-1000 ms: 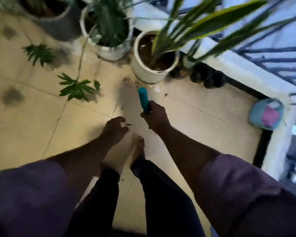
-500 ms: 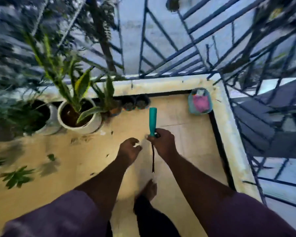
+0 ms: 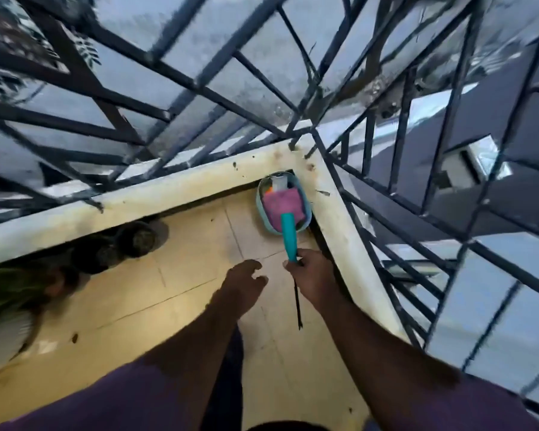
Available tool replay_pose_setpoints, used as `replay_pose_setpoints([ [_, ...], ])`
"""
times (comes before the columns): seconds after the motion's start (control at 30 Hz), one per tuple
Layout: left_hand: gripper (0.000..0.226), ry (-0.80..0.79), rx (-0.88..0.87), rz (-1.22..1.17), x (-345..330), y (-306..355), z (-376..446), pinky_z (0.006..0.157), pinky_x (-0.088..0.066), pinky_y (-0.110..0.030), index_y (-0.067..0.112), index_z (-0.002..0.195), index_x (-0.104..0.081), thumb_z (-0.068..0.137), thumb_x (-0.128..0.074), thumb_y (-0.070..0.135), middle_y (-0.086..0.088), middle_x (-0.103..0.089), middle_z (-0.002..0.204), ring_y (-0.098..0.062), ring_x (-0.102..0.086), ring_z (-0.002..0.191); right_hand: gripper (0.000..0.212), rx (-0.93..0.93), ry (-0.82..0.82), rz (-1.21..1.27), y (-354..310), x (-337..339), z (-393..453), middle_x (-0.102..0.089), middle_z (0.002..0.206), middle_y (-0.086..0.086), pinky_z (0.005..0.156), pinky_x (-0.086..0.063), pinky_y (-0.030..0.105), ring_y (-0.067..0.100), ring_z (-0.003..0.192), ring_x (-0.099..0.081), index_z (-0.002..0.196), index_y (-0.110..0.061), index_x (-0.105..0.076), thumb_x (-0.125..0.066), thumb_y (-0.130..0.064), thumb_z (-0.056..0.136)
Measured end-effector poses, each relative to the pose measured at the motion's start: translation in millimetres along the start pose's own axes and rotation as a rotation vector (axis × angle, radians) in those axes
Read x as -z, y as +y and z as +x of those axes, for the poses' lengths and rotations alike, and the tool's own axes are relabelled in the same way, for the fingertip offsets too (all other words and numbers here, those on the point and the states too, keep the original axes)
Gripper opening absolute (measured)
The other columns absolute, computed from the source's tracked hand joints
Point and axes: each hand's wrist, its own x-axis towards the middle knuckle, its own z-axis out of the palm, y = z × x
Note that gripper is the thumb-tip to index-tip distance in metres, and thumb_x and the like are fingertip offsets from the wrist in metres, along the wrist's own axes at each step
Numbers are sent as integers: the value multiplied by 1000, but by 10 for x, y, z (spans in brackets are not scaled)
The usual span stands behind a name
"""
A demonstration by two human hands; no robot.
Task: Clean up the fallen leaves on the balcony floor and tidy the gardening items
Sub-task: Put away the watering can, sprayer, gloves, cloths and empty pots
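Note:
My right hand grips a garden tool with a teal handle that points up and away; its thin dark metal end hangs below my fist. The handle's tip overlaps a light blue basket in the balcony's far right corner, which holds a pink cloth and a few small items. My left hand hovers beside the right one with fingers loosely curled, holding nothing. Both are above the beige tiled floor.
A cream parapet with a dark metal railing bounds the corner on two sides. Small dark pots sit along the parapet's foot. A white plant pot with green leaves is blurred at the left edge.
My view has swung right, from the potted plants and fallen leaves to the corner. My right hand has carried the teal tool toward the blue basket, with my left hand alongside.

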Motion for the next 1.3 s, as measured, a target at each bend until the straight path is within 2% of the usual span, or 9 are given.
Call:
replay_pose_setpoints([
  [0.17,42,39,-84,175,-402,73,1645,98,-37,-26,10,127,-58,87,-67,22,-10,-60,126,-26,-56,116,22,61,-5,-116,451,-108,1712,-68,92,18,67,-39,27,32,90,-63,88,-4,-66,-71,-25,82],
  [0.37,56,128,-35,140,-759,31,2876,104,-34,-26,7,135,-52,83,-71,17,-12,-55,135,-26,-50,124,33,104,-53,-169,721,-460,3125,-71,99,16,72,-47,29,29,91,-66,108,-5,-68,-68,-28,84],
  [0.53,46,224,3,-15,-1073,150,3444,73,-39,-19,13,125,-57,81,-68,5,4,-56,109,-13,-53,95,31,120,-90,-155,788,-740,3866,-70,101,11,72,-48,27,26,92,-65,113,-9,-66,-65,-27,87],
  [0.6,47,275,35,-37,-1172,138,3671,59,-45,-20,16,123,-55,78,-68,8,3,-60,114,-13,-59,92,31,132,-104,-174,807,-827,4065,-70,102,10,76,-49,29,26,94,-65,114,-13,-64,-65,-27,86],
  [0.77,67,350,108,-19,-1328,107,4008,74,-54,-33,26,138,-37,79,-59,4,-8,-35,127,-26,-55,100,34,143,-171,-213,901,-1067,4444,-68,110,10,74,-41,24,26,102,-62,121,-16,-62,-62,-20,88],
  [0.93,75,351,83,-50,-1409,-14,4042,84,-48,-31,26,143,-31,78,-62,5,-10,-35,133,-28,-51,111,38,134,-157,-296,951,-1164,4616,-65,118,15,82,-44,28,29,109,-60,123,-7,-60,-64,-19,87],
  [1.07,75,278,126,-87,-1286,-118,3654,96,-42,-34,23,145,-32,80,-68,15,-12,-40,137,-29,-43,124,37,140,-143,-284,838,-977,4324,-68,106,5,79,-45,24,19,99,-63,118,-11,-64,-70,-17,83],
  [1.2,74,241,237,-116,-916,-41,2634,107,-37,-35,19,145,-35,81,-72,21,-14,-41,139,-30,-44,128,31,212,-227,-382,449,-577,3416,-66,108,16,88,-48,34,32,104,-61,112,-6,-64,-66,-18,84],
  [1.3,66,265,293,-162,-698,44,1577,104,-39,-32,19,143,-38,84,-67,15,-13,-45,137,-29,-46,126,21,293,-290,-350,148,-342,2410,-65,104,25,94,-47,46,39,102,-59,100,8,-64,-64,-5,83],
])
